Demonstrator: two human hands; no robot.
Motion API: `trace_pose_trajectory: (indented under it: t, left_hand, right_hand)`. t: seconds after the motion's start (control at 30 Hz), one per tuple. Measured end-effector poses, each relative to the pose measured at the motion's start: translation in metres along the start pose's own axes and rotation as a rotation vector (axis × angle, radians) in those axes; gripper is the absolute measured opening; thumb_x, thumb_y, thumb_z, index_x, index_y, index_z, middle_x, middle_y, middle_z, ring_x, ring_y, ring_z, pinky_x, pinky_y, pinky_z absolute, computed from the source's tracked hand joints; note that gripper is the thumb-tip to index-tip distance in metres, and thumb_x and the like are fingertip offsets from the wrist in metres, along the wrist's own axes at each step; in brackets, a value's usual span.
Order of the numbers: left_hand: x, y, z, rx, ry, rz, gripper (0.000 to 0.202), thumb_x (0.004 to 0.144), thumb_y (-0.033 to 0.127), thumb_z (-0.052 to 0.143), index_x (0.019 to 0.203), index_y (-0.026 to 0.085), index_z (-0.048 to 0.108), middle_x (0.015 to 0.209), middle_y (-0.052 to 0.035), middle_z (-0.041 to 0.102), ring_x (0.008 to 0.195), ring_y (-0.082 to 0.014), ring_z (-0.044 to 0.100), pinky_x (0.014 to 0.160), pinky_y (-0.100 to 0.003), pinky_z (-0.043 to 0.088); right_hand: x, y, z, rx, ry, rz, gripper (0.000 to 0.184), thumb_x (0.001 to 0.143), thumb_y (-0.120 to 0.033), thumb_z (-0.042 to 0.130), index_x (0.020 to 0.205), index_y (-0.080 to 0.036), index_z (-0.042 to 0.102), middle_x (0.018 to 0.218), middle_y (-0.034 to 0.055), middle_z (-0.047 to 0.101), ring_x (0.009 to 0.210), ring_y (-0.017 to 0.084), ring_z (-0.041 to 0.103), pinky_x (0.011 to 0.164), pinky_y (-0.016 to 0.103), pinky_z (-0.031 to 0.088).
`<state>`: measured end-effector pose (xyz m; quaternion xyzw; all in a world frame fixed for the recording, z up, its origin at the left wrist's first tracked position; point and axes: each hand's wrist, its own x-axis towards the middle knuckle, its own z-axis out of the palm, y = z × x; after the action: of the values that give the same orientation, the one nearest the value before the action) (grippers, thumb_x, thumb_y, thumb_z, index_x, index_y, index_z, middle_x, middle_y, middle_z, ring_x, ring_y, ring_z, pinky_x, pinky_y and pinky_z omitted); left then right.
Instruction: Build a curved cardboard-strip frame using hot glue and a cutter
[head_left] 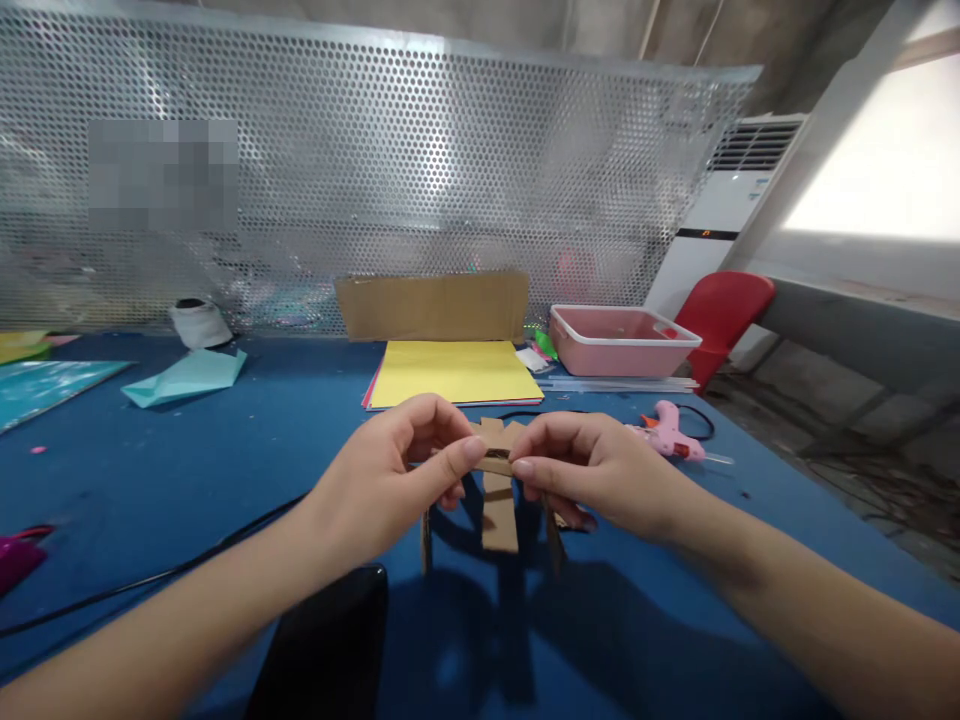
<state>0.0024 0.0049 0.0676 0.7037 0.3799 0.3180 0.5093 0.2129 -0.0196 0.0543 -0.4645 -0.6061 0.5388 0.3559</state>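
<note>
Between my hands is a small cardboard construction [500, 515] made of joined strips, with narrow pieces hanging down at its left and right. My left hand [409, 465] pinches its upper left part between thumb and fingers. On the other side my right hand [574, 460] grips the upper right part in the same way. A short flap of cardboard sticks up between the fingertips. The fingers hide much of the joints. Just beyond my right hand lies a pink hot glue gun [670, 432] with a clear glue stick in its back end.
Yellow paper sheets [461, 375] lie stacked before a cardboard strip [435, 308]. A pink basket [622, 350] and clear glue sticks [619, 384] are at back right. A black phone-like object [322, 650] lies in front, a black cable [187, 568] left. Perforated metal [375, 150] borders the blue table [285, 440].
</note>
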Motion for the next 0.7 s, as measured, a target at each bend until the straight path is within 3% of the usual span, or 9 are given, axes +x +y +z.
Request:
trace_pose_trajectory:
  t: [0.13, 0.3, 0.5, 0.7]
  left_hand:
    - [0.002, -0.021, 0.009, 0.050, 0.069, 0.019, 0.026, 0.081, 0.041, 0.064, 0.081, 0.018, 0.053, 0.067, 0.0035, 0.057, 0.056, -0.0099, 0.057, 0.055, -0.023, 0.047]
    - [0.002, -0.034, 0.004, 0.130, 0.132, 0.042, 0.028, 0.078, 0.043, 0.066, 0.079, 0.017, 0.055, 0.067, 0.0028, 0.056, 0.055, -0.0101, 0.051, 0.053, -0.024, 0.042]
    - [0.006, -0.040, -0.003, 0.071, 0.100, -0.032, 0.033, 0.072, 0.047, 0.068, 0.073, 0.017, 0.053, 0.059, 0.0046, 0.052, 0.052, -0.0096, 0.045, 0.051, -0.024, 0.035]
    - [0.008, -0.042, -0.008, 0.043, 0.028, -0.076, 0.030, 0.072, 0.044, 0.070, 0.076, 0.016, 0.059, 0.061, 0.0031, 0.055, 0.055, -0.0099, 0.047, 0.053, -0.024, 0.038]
  right_hand:
    - [-0.002, 0.004, 0.002, -0.065, 0.032, 0.016, 0.031, 0.073, -0.044, 0.071, 0.079, -0.017, 0.057, 0.060, -0.0037, 0.058, 0.038, 0.005, 0.047, 0.036, 0.017, 0.035]
    - [-0.004, 0.013, 0.000, -0.134, 0.064, 0.026, 0.030, 0.075, -0.044, 0.070, 0.079, -0.017, 0.057, 0.052, -0.0074, 0.049, 0.038, 0.003, 0.041, 0.037, 0.016, 0.031]
    - [-0.009, 0.010, -0.013, -0.050, 0.040, 0.058, 0.038, 0.072, -0.050, 0.072, 0.077, -0.017, 0.055, 0.051, -0.0067, 0.050, 0.042, 0.005, 0.043, 0.042, 0.018, 0.033]
    - [-0.011, 0.022, -0.025, -0.022, 0.087, 0.126, 0.041, 0.064, -0.049, 0.079, 0.078, -0.017, 0.058, 0.056, -0.0039, 0.056, 0.047, 0.007, 0.048, 0.045, 0.021, 0.035]
